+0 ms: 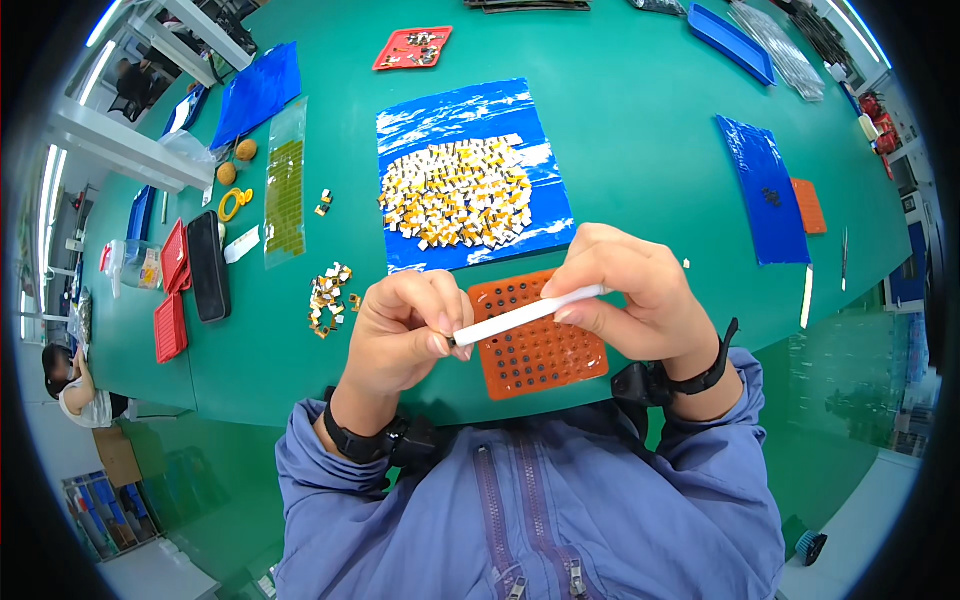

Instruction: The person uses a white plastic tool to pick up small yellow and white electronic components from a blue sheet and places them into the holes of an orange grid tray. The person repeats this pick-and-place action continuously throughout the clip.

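Note:
My right hand grips a slim white rod between thumb and fingers, near its right end. At the rod's left end, the thumb and fingertips of my left hand pinch a tiny dark part, mostly hidden by the fingers. Below the rod lies an orange-red tray with rows of holes, many holding small black round pieces. Just beyond it, a blue sheet carries a wide pile of small white and amber parts. A smaller heap of similar parts rests left of my left hand.
Leftward are a black case, red trays, yellow scissors and an amber-green sheet. A red tray of parts stands at the back. To the right, another blue sheet holds black pieces beside tweezers.

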Motion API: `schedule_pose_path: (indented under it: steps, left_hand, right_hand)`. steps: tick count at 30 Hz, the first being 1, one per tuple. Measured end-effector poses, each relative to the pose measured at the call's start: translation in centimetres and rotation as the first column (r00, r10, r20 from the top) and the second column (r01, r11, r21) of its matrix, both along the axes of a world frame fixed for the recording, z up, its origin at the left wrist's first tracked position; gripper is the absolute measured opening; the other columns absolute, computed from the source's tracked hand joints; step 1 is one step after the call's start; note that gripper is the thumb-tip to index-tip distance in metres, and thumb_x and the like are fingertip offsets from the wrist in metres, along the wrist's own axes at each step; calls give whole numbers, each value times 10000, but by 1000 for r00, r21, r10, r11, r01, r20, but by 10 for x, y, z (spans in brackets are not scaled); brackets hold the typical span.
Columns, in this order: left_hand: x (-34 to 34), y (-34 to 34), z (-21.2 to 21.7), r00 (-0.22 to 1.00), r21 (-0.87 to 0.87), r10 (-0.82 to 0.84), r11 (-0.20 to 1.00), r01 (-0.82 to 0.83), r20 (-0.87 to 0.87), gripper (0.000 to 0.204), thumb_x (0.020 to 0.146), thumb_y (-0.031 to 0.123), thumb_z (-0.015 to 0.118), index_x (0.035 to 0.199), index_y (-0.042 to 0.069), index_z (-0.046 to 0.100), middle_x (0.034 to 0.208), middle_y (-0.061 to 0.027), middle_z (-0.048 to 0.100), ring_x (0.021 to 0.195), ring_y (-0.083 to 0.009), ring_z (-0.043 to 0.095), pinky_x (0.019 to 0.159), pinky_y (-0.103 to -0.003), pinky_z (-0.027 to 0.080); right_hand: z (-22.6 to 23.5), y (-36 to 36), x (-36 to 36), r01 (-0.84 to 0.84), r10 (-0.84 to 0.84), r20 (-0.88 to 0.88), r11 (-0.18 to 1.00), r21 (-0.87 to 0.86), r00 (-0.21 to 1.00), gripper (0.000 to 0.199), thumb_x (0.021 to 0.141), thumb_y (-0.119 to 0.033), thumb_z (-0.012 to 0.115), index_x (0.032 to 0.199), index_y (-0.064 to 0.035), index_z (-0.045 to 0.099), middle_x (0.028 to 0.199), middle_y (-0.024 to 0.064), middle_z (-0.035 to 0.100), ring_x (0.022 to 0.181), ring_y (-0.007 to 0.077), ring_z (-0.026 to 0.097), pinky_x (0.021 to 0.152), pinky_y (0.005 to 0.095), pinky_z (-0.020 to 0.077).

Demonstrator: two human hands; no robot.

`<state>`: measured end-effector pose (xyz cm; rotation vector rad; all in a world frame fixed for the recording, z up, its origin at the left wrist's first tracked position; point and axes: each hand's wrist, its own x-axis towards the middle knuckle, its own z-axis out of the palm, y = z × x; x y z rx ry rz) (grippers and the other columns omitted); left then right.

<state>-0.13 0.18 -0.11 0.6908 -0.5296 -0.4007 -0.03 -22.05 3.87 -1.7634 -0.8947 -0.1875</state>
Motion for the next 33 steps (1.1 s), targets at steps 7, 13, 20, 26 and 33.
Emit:
schedule_pose_path:
  steps: [7,13,20,26,33]
  left_hand:
    - [1,0,0,1000,16,16,1000,-16,7,112,765,40,632,777,29,521,760,-66,514,654,-162,540,586,-256,458]
    - [1,-1,0,994,44,98,994,-101,50,100,785,43,608,782,31,509,749,-56,498,664,-152,516,595,-251,426]
    - [1,-6,0,971,74,239,969,-237,-23,87,810,35,571,818,39,485,764,-52,500,706,-146,518,635,-246,443]
    - [9,14,7,932,359,346,861,-360,105,79,808,5,569,834,30,499,800,-63,562,723,-131,552,654,-226,451]
    - [3,55,30,651,657,118,-10,-754,750,89,687,-7,645,743,-21,578,686,-88,583,623,-160,572,564,-258,437]
  right_hand:
    - [0,1,-1,31,-31,-15,1000,4,999,80,740,-66,638,776,-21,583,678,67,551,633,200,535,568,283,426]
    - [1,-2,-2,49,-48,12,997,-64,999,83,723,-74,657,776,-27,614,663,58,577,568,177,556,501,268,428]
    - [2,0,-6,105,-110,44,989,103,993,120,684,-45,686,786,-30,624,675,44,593,537,151,542,479,253,412]
    - [2,1,-9,0,-20,70,960,279,997,136,674,-58,704,715,-31,577,655,33,573,489,128,474,444,240,365]
    - [5,3,-19,-68,53,185,995,75,981,179,696,-106,695,694,-36,530,557,34,450,464,171,445,421,278,338]
